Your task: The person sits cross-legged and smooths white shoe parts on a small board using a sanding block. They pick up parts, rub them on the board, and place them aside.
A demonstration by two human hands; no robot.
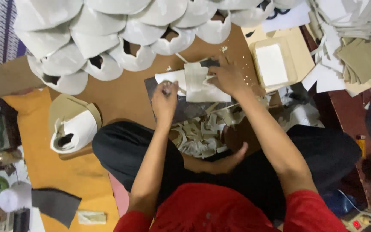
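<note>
Red sleeves nearest; left hand (165,99) grips a small tool, right hand (227,76) presses a white cut sheet (200,86) flat.

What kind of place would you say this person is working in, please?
Probably a small shoemaking workshop on the floor: rows of white shoe uppers, a dark cutting slab with offcuts, and the left hand and right hand trimming a white piece.

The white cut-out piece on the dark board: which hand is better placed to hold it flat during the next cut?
Probably the right hand. It already lies spread on the white piece, pressing it to the dark board. The left hand is closed around a small tool at the piece's left edge, so it is occupied.
</note>
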